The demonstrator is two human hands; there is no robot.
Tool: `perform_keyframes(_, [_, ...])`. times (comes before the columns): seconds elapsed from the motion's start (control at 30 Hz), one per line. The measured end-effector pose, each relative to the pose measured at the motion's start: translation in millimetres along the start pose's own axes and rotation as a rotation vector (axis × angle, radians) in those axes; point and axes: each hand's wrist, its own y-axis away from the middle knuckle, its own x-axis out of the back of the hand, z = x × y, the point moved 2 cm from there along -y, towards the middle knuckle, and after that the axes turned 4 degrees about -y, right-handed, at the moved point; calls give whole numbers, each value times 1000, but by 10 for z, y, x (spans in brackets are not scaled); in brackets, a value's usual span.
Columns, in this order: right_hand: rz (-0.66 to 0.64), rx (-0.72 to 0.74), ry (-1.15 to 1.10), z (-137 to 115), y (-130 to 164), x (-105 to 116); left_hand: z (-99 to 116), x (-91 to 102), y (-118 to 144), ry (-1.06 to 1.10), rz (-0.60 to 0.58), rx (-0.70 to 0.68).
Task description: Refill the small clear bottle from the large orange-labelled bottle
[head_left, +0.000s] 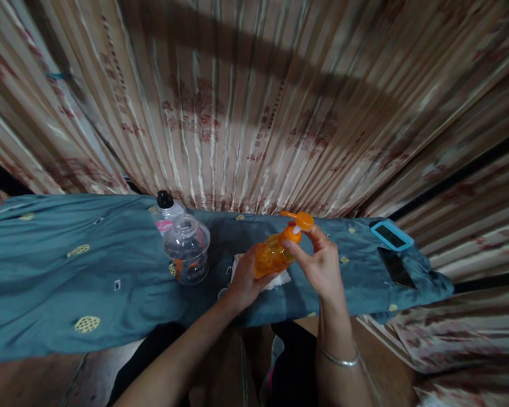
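Two hands meet over the middle of the worktop [46, 271], which has a blue-green cloth with small yellow dots spread on it. In the head view, the left hand [245, 282] is wrapped around the round belly of the orange pump bottle [274, 254], a closed grip that holds it tilted and lifted a little, likely so it will not slip. The right hand [322, 265] is up at the bottle's neck, with fingertips [289, 244] pinched on the collar just under the orange pump head [302, 220], so that grip is closed on the bottle too. A white tissue [280, 278] lies under the bottle, maybe to catch drips. Just to the left stands a clear plastic jar [187, 247], and a bottle with a black cap [166, 208] is close behind it, touching or nearly so. Well off to the right, near the far corner of the cloth, lie a phone in a blue case [391, 234] and a dark phone [396, 268] beside it. The near edge of the worktop runs right under the wrists. A striped curtain [254, 102] hangs close behind the far edge. Wide open cloth lies to the left, and a smaller bare patch sits between the right hand and the phones
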Motion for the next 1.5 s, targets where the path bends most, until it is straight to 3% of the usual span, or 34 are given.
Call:
perform_keyframes(0.1, [62, -3, 35, -18, 67, -9, 13, -4, -1, 16, -10, 3])
perform_keyframes(0.27, [-200, 19, -87, -45, 58, 74, 28, 16, 5, -21, 7, -4])
perform_keyframes(0.33, [-236, 12, -90, -27, 38, 81, 32, 23, 6, -24, 9, -6])
perform_keyframes(0.4, [-180, 17, -70, -1, 27, 52, 36, 28, 3, -28, 5, -3])
perform_keyframes(0.53, [58, 12, 13, 45, 48, -51, 44, 33, -7, -27, -10, -4])
perform_keyframes(0.6, [102, -2, 18, 47, 59, -78, 41, 30, -9, -15, -8, -7])
perform_keyframes(0.83, [-194, -18, -177, -37, 25, 10, 12, 15, 1, -49, 9, 9])
perform_keyframes(0.9, [-228, -19, -186, -32, 17, 17, 38, 18, -3, -50, 13, 2])
perform_keyframes(1.0, [-159, 2, -155, 0, 22, -19, 84, 21, -13, -46, 2, -11])
perform_keyframes(1.23, [170, 23, 28, 30, 114, -158, 35, 18, -14, -27, 1, 9])
perform_keyframes(1.5, [155, 15, -192, -12, 107, -148, 46, 5, -15, -27, 2, -2])
